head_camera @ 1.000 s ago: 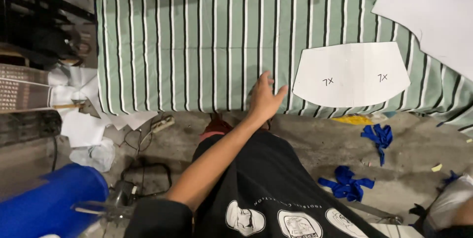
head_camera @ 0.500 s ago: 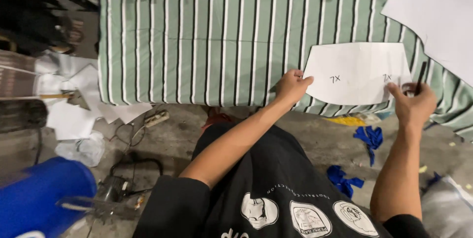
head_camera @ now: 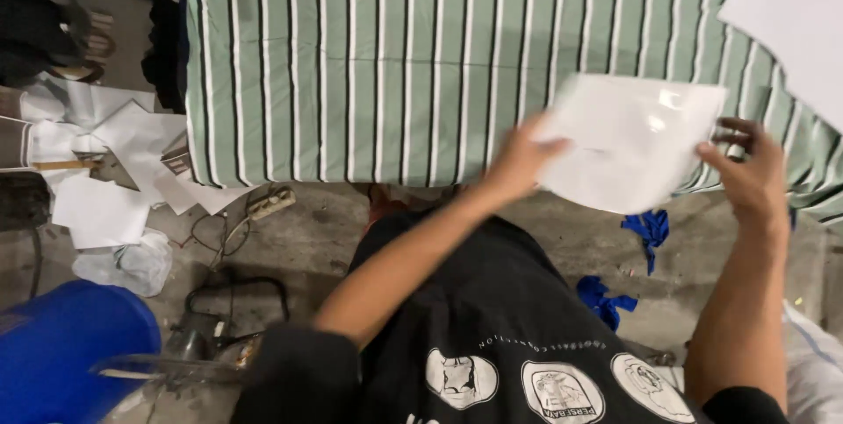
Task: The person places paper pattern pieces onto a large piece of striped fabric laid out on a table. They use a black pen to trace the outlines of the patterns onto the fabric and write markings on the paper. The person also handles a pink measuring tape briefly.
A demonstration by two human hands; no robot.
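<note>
A white paper pattern piece (head_camera: 632, 139) is lifted off the green striped fabric (head_camera: 395, 64) and looks blurred. My left hand (head_camera: 520, 161) grips its left edge, thumb on top. At the right edge, my right hand (head_camera: 748, 169) holds the same piece with fingers curled around it. The striped fabric lies spread flat on the floor beyond both hands.
A second large white sheet (head_camera: 790, 3) lies at the top right. Loose white paper scraps (head_camera: 114, 169) and a power strip with cables (head_camera: 263, 206) lie at the left. A blue barrel (head_camera: 61, 354) stands bottom left. Blue cloth scraps (head_camera: 650, 229) lie on the concrete.
Both hands took hold of the pattern piece at its two edges and lifted it off the striped fabric. The view has shifted right.
</note>
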